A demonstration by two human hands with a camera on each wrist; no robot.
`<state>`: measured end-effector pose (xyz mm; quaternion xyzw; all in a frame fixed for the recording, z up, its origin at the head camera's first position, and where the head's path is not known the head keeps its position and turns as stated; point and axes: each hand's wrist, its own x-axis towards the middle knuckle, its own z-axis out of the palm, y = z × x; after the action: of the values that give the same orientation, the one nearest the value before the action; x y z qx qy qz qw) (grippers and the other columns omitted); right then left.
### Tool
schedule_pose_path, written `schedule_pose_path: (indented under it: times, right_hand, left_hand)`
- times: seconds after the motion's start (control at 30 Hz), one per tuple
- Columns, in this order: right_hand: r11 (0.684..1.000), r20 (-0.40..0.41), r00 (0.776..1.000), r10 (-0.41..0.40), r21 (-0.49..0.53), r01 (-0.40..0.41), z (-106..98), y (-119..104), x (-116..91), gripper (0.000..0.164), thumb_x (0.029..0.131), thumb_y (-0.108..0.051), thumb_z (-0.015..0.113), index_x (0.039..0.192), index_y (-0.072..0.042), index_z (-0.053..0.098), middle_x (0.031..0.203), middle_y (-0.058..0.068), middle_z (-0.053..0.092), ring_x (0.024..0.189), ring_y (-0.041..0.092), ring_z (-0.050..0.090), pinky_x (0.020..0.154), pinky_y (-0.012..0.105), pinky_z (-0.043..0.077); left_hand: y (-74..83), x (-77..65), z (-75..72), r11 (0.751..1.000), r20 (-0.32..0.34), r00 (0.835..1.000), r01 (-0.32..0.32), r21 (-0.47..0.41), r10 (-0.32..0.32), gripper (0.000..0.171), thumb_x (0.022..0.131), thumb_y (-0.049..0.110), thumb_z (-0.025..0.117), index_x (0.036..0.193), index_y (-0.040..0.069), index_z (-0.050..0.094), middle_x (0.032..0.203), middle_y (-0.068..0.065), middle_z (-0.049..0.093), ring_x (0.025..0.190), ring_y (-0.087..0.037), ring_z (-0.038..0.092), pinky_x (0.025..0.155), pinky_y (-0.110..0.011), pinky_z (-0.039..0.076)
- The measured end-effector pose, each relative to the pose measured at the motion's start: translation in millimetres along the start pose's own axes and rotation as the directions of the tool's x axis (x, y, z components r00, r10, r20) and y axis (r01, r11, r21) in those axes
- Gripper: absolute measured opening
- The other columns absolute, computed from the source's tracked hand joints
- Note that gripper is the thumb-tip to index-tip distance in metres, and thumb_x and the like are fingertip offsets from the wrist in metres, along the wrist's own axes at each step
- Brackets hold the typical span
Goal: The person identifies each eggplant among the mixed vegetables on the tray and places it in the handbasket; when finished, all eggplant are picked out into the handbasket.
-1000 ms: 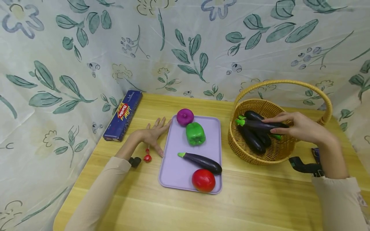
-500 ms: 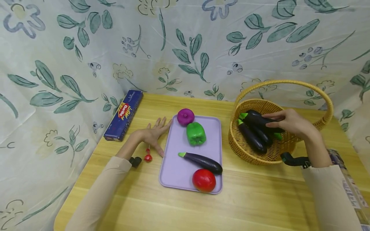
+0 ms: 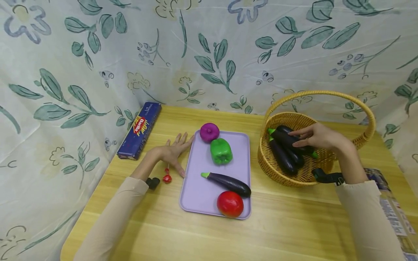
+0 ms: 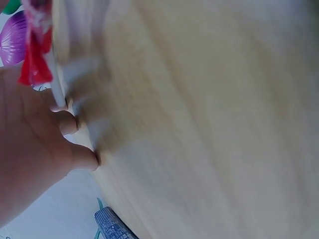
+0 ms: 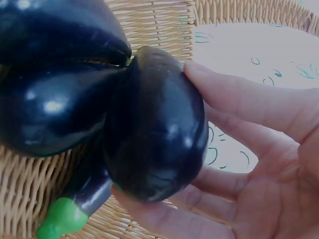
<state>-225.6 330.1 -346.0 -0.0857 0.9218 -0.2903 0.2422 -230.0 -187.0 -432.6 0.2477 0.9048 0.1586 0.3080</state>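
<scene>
My right hand [image 3: 321,137] is inside the wicker basket [image 3: 272,174], holding a dark purple eggplant [image 3: 283,138] by its body. In the right wrist view the thumb and fingers lie around the fat end of this eggplant [image 5: 157,129]. Several other eggplants [image 3: 282,159] are beneath and beside it. My left hand [image 3: 174,154] has its fingers spread against the left edge of the lilac tray [image 3: 199,199]. On that tray are a purple onion [image 3: 209,132], a green bell pepper [image 3: 221,151], one eggplant [image 3: 228,183] and a red tomato-like fruit [image 3: 230,204].
A blue Barilla spaghetti box [image 3: 139,130] lies at the table's back left. Small red cherries [image 3: 167,178] rest near my left wrist. The basket's tall handle [image 3: 321,93] arches over its back side. A printed item [image 3: 390,206] lies partly under my right sleeve.
My right hand has moved left and turned the eggplant, bringing it down onto the others in the basket. The left hand and the tray's contents stay as they were.
</scene>
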Motion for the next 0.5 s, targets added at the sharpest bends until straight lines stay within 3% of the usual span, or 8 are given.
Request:
schedule_pose_path:
  times: [0.03, 0.1, 0.3, 0.5]
  right_hand:
    - [1.000, 0.002, 1.000, 0.005, 0.009, -0.005, -0.8, 0.4, -1.2, 0.054, 0.097, -0.022, 0.073, 0.145, -0.003, 0.059, 0.073, 0.000, 0.060, 0.046, 0.006, 0.026, 0.046, 0.024, 0.035]
    - [1.000, -0.007, 1.000, 0.022, 0.000, -0.022, -3.2, 2.5, -4.2, 0.056, 0.097, -0.025, 0.072, 0.147, -0.004, 0.057, 0.064, -0.007, 0.043, 0.046, 0.006, 0.026, 0.046, 0.024, 0.035]
    - [0.998, -0.069, 0.996, 0.061, 0.001, -0.061, -10.3, 13.3, -12.8, 0.057, 0.099, -0.019, 0.068, 0.150, 0.000, 0.052, 0.060, -0.009, 0.041, 0.045, 0.006, 0.025, 0.045, 0.025, 0.032]
    - [0.998, -0.039, 0.998, 0.056, -0.039, -0.058, -5.7, 19.5, -6.7, 0.056, 0.097, -0.021, 0.071, 0.146, 0.001, 0.055, 0.055, -0.009, 0.026, 0.047, 0.006, 0.020, 0.046, 0.022, 0.028]
  left_hand:
    - [0.3, 0.6, 0.1, 1.000, 0.001, 1.000, -0.002, -0.001, 0.002, 0.154, 0.064, 0.054, 0.095, 0.165, 0.023, -0.017, 0.169, -0.021, -0.028, 0.156, -0.044, -0.028, 0.121, -0.076, -0.011]
    - [1.0, 1.5, 0.3, 1.000, 0.004, 1.000, -0.004, -0.003, 0.004, 0.154, 0.065, 0.054, 0.095, 0.165, 0.023, -0.017, 0.169, -0.021, -0.028, 0.156, -0.043, -0.028, 0.121, -0.076, -0.011]
    - [2.5, 2.1, 0.2, 1.000, 0.010, 1.000, 0.001, -0.010, -0.001, 0.153, 0.065, 0.054, 0.095, 0.165, 0.022, -0.017, 0.169, -0.021, -0.029, 0.156, -0.044, -0.028, 0.121, -0.076, -0.010]
    - [0.0, 1.3, 0.4, 1.000, 0.004, 1.000, 0.002, -0.001, -0.002, 0.154, 0.065, 0.055, 0.095, 0.165, 0.024, -0.018, 0.169, -0.020, -0.029, 0.156, -0.042, -0.029, 0.121, -0.075, -0.011]
